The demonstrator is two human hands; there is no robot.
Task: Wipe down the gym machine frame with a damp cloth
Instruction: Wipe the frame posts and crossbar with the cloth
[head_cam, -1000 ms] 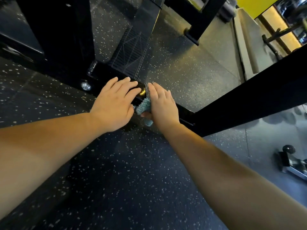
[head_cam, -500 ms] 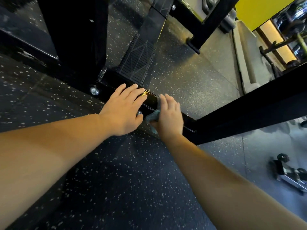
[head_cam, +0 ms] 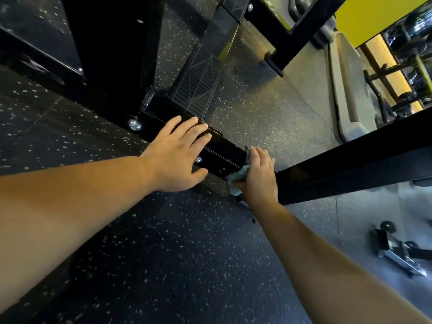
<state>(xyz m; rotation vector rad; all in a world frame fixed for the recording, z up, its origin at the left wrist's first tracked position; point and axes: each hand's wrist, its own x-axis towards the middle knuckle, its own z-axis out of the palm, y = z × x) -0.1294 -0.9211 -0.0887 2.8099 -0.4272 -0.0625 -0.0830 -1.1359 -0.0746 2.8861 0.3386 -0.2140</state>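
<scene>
Frame bar [head_cam: 224,150], glossy black with silver bolts [head_cam: 135,124], lies low on the speckled floor [head_cam: 163,253] at the picture's centre, its long axis running from 10 o'clock to 4 o'clock. Left hand [head_cam: 175,157] rests flat on its top, fingers straight, pointing toward 1 o'clock. At the bar's 4 o'clock end the right hand [head_cam: 259,176] grips a bunched teal cloth [head_cam: 238,176] against the metal.

We note two bare forearms, uncovered along all the length we can see, left hand [head_cam: 174,157] bare, its fingernails short and plain, right hand [head_cam: 259,176] bare, both wrists uncovered, upper arms and any clothing outside our view.
</scene>
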